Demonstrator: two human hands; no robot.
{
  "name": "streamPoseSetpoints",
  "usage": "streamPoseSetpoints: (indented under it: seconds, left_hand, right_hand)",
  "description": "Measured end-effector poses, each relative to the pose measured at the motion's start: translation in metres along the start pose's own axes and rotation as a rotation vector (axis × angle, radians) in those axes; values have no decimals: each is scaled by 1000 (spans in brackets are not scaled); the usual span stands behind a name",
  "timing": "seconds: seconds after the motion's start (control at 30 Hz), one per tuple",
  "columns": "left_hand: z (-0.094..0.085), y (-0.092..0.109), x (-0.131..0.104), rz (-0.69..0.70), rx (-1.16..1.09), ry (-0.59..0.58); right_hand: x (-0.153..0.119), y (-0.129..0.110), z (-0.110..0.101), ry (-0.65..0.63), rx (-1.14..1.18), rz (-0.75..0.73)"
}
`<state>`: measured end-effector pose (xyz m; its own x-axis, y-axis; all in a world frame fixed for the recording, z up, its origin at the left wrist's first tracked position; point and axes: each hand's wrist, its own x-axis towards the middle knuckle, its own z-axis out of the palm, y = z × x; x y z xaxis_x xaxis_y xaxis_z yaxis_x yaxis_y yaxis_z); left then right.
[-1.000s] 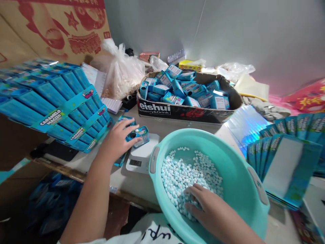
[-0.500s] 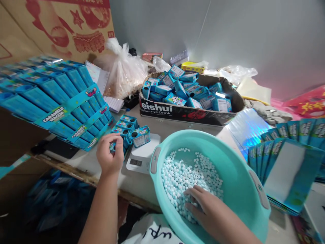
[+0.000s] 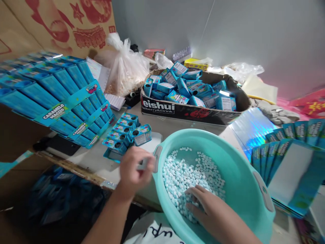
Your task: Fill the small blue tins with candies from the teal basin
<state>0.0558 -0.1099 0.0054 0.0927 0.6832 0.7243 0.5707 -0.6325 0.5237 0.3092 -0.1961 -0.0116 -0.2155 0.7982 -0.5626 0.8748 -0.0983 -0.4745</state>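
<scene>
My left hand [image 3: 135, 169], slightly blurred, is over the table's front edge beside the basin's left handle. Its fingers are loosely curled, the thumb stands apart, and nothing shows between them. Inside the turquoise basin [image 3: 240, 169], my right hand [image 3: 207, 205] rests in small white and pale blue candies [image 3: 182, 173], thumb and fingers apart; the fingertips are partly hidden. Left of the basin, several small blue boxes [image 3: 122, 130] stand in rows with round openings on top. Another blue box [image 3: 141, 135] lies at the white scale [image 3: 154, 140], which is partly covered by my left hand.
A black carton [image 3: 188, 115] full of blue boxes stands behind the basin. At left rises a tiered display [image 3: 63, 101] of blue boxes. Flat blue display cards [image 3: 289, 173] lean at right. A tied plastic bag [image 3: 127, 67] sits at the back.
My left hand has moved right, away from the row of small boxes and toward the basin's handle. My right hand stays among the candies. The view has shifted slightly.
</scene>
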Motion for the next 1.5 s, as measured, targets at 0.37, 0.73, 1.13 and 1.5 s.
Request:
streamPoseSetpoints:
  seconds: [0.37,0.73,1.13,1.5]
  left_hand:
    - [66,60,2,87,189,-1289]
    - [-3,-31,34,-281,454,80]
    - [11,-44,51,-400,297,-112]
    - [23,8,51,456,457,-312]
  right_hand:
    - [-1,-2,-1,29,12,17]
    - [-5,-5,-7,25,-25,55]
    - [-19,-13,-20,57,-18,-1]
    - [-26,-6,-16,110,-17,-136]
